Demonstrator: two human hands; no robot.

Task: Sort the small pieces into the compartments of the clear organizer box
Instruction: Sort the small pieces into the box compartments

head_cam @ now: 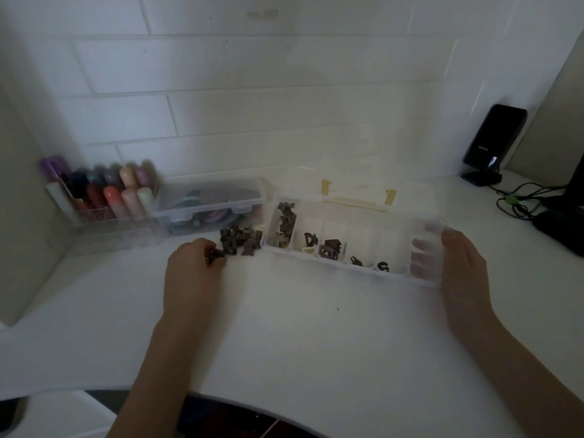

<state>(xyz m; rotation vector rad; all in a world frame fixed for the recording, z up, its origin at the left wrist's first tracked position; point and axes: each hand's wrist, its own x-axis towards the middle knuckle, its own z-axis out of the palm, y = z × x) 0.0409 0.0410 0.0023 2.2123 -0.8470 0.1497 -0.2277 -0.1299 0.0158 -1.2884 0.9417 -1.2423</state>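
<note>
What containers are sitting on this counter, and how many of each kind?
Clear organizer box with compartments, lid open: 1
Closed clear snap-lid case: 1
Clear holder of coloured tubes: 1
Total: 3

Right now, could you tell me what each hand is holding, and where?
The left hand pinches dark small pieces in its fingertips at the pile's edge. The right hand grips the organizer box by its right end.

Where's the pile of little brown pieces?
The pile of brown pieces lies on the white counter, just left of the clear organizer box, by the left hand.
</note>
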